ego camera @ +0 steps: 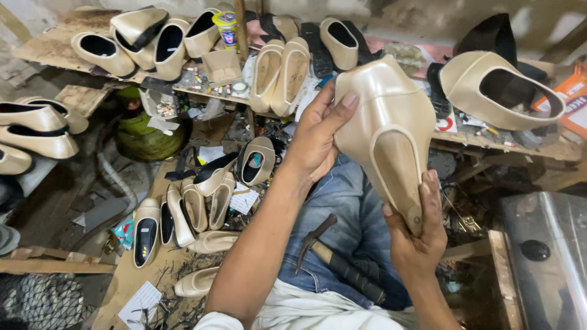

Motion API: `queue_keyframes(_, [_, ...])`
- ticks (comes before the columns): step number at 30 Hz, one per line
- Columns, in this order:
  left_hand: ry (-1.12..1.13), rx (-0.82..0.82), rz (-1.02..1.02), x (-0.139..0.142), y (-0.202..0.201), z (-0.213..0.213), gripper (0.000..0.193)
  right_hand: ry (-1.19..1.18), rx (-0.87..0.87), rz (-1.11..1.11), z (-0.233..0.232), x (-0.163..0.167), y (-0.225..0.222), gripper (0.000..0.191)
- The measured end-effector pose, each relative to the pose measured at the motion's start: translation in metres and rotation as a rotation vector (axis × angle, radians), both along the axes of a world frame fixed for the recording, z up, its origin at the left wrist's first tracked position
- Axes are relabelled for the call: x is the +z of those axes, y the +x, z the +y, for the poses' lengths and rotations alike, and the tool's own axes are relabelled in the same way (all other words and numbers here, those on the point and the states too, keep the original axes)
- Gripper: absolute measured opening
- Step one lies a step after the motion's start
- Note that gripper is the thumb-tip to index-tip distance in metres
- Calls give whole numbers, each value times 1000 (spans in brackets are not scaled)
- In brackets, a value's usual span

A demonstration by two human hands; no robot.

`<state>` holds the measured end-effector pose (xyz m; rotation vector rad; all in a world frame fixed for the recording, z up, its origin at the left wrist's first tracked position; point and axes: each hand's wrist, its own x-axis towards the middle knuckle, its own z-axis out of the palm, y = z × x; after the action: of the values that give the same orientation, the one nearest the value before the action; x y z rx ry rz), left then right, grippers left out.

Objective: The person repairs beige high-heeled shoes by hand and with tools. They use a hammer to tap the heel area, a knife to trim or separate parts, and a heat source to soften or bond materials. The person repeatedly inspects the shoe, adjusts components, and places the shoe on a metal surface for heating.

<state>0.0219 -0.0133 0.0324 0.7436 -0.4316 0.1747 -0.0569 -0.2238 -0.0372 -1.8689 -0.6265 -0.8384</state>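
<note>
Lying across the lap in blue jeans, nearest the camera, is a dark-handled hammer with its metal head pointing up-left. Just above the hammer, both hands are holding a cream glossy pointed-heel shoe upper on its last, sole side facing the camera, heel tip pointing down.

Left hand: gripping the left edge of the shoe, thumb lying across the toe end, fingers wrapping behind.

Right hand: closing around the tapering heel, thumb and fingers pressing on either side of the tip.

Left of the shoe, on the floor, a cluster of matching cream shoes is standing on end. Above the shoe, a cluttered wooden counter is carrying more cream shoes; one large one is sitting just right of the held shoe. Up-left of the shoe, a yellow-lidded tub is standing on the counter.
</note>
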Motion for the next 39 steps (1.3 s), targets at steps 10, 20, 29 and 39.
queue_keyframes(10, [153,-219,323,-74,34,-85,57,270,-309,439,-70,-27,-13,53])
queue_keyframes(20, [207,-490,419,-126,41,-184,64,123,-906,118,-273,3,-47,33])
queue_keyframes(29, [258,-449,374,-93,35,-186,56,-121,-1087,309,-417,8,-21,39])
queue_keyframes(39, [161,-312,387,-102,41,-145,52,-263,-1015,673,-429,-30,-9,36])
